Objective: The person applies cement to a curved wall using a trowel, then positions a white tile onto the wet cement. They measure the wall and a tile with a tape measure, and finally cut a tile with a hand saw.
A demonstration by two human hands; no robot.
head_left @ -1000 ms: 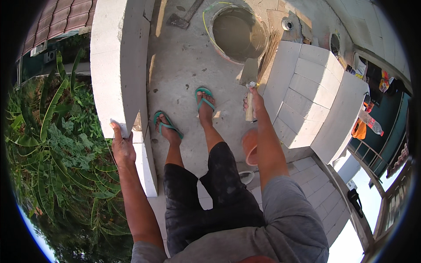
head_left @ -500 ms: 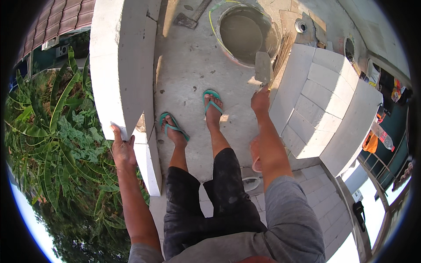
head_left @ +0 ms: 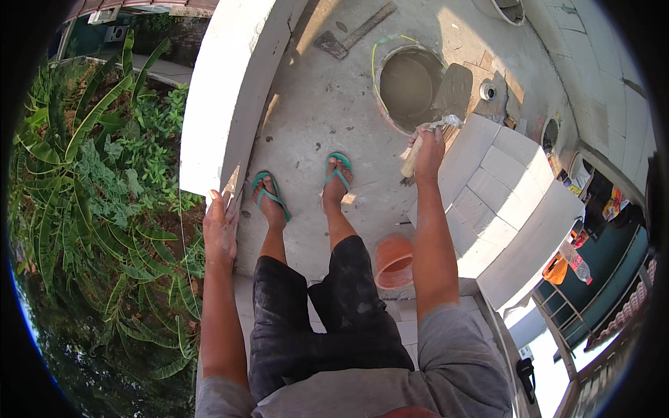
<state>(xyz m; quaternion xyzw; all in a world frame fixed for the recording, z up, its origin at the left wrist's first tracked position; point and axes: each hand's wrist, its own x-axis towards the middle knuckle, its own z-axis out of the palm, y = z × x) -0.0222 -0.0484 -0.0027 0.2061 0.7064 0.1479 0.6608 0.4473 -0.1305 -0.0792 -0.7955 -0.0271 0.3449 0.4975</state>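
Observation:
My right hand (head_left: 429, 155) is closed around the handle of a trowel (head_left: 453, 89), whose broad grey blade lies across the right side of a round bucket (head_left: 377, 82). Grey wet mortar (head_left: 408, 83) fills much of that bucket. What looks like a bundle of thin brown sticks (head_left: 410, 167) shows beside and below the right hand. On the left, my left hand (head_left: 221, 233) grips the near end of a long white block (head_left: 226, 97) on top of a low wall; some of its fingers are hidden.
An orange bucket (head_left: 394, 262) lies tipped between my legs and right arm. Stacked white blocks (head_left: 488, 184) stand at the right. A hatchet-like tool (head_left: 355, 31) lies on the concrete floor (head_left: 306, 118). Left of the wall, plants (head_left: 104, 181) grow lower down.
My right hand has carried the trowel forward to the bucket, turning its blade over the mortar. My left hand stays at the white block's end. The whole view has shifted.

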